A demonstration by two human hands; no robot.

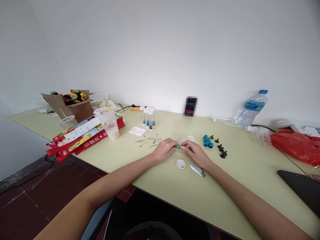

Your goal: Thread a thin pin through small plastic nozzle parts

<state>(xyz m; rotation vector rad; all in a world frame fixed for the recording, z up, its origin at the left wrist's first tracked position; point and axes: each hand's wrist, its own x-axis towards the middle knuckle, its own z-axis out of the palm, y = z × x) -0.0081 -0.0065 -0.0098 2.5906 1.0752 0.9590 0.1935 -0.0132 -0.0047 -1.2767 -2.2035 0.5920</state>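
A: Which step did you take to be in hand?

B: Close fingertip work, as I judged it, on a small shiny green piece (178,147), mostly covered by the fingers. I placed it just beyond the round white plastic cap (180,164), my landmark on the pale green desk (250,166).

A: And the hands?

B: I had the left hand (163,150) pinching the piece from one side, beyond the cap and to its left. The right hand (195,153) gripped the other end with thumb and fingertips, beyond the cap and to its right. I couldn't tell whether they were pressing, twisting or only steadying it.

A: What lay around?

B: Slim silver metal rods (197,170) lay just right of the cap. Well beyond it to the right I saw a cluster of glossy blue rounded pieces (208,141), then black pieces with flat, disc-like ends (222,151). Thin bent metal wires (150,139) lay beyond it to the left.

A: What did the next move call for?

B: In my view, a light, even pinch and small finger motions; something that smooth could have slipped and dropped towards the cap.
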